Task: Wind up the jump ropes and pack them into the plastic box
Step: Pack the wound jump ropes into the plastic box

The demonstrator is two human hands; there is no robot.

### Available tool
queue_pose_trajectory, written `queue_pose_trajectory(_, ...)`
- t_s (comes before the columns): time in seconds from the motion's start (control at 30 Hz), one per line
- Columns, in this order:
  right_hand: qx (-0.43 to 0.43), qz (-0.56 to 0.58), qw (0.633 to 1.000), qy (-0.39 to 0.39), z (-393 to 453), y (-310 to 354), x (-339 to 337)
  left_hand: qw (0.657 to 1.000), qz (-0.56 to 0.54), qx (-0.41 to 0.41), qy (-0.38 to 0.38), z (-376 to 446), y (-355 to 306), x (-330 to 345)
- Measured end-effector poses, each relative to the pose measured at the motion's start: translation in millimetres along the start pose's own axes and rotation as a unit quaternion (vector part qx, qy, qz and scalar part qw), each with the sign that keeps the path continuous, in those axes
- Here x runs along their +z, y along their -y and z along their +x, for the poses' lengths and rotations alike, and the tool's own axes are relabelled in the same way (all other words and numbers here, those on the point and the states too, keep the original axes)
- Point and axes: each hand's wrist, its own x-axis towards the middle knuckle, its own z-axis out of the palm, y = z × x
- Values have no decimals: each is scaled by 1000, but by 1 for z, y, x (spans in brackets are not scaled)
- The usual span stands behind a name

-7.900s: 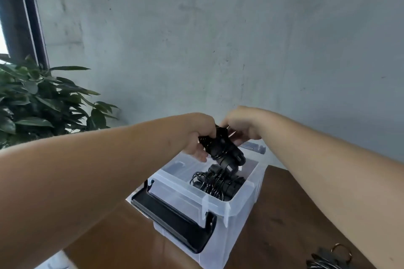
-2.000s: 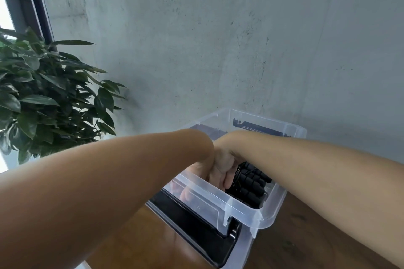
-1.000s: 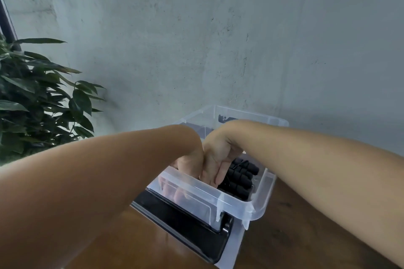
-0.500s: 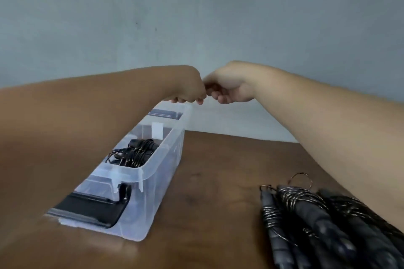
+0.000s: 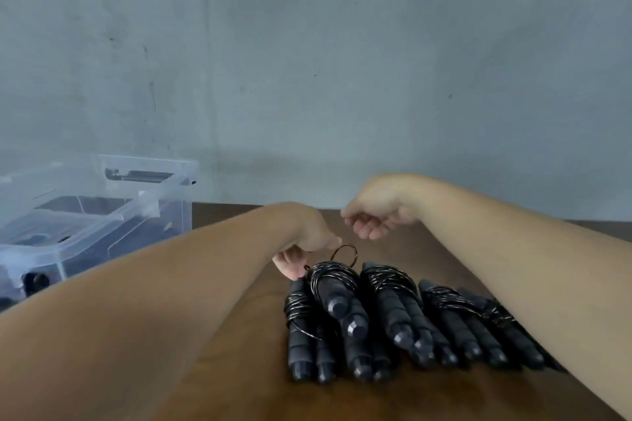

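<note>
Several wound jump ropes [image 5: 393, 318], black handles wrapped in thin cable, lie side by side on the brown table [image 5: 266, 386] in front of me. My left hand [image 5: 304, 246] reaches over the far end of the leftmost bundles. Its fingertips curl down onto the top of a wound rope beside a small cable loop [image 5: 345, 255]. My right hand [image 5: 376, 219] hovers just beyond the pile, fingers loosely curled, holding nothing. The clear plastic box [image 5: 102, 212] stands at the left, its inside mostly hidden from this angle.
A grey concrete wall [image 5: 307, 61] runs along the back edge of the table. A black latch [image 5: 34, 282] shows on the box's near end. My right forearm crosses over the right side of the rope pile.
Both hands left the box and came apart. My view swung right to the rope pile, and my left hand dropped onto the far end of a wound rope.
</note>
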Motion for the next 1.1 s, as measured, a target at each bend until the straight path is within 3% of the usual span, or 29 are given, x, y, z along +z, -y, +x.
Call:
queue_pose_trajectory(0.2, 21, -8, 999, 40, -1, -18, 31, 992, -120, -33, 30, -7, 13, 29)
queue_pose_trajectory(0.33, 26, -40, 997, 60, -5, -17, 40, 943, -315, -52, 94, -19, 17, 36)
queue_pose_trajectory(0.47, 12, -9, 999, 48, -13, -21, 40, 931, -349, -45, 96, -20, 23, 35)
queue_pose_trajectory(0.67, -15, -28, 999, 11, -16, -20, 34, 925, -374, -10, 65, -29, 17, 26)
queue_pose_trajectory(0.8, -60, 8, 997, -54, -16, -15, 30, 939, -342, 49, 0, -40, 15, 13)
queue_pose_trajectory(0.97, -48, 100, 994, -14, -15, 4, 27, 929, -347, 86, -95, -36, 17, -5)
queue_pose_trajectory(1.1, -97, 140, 984, -40, -3, 29, 27, 912, -374, 110, -129, -38, 22, -26)
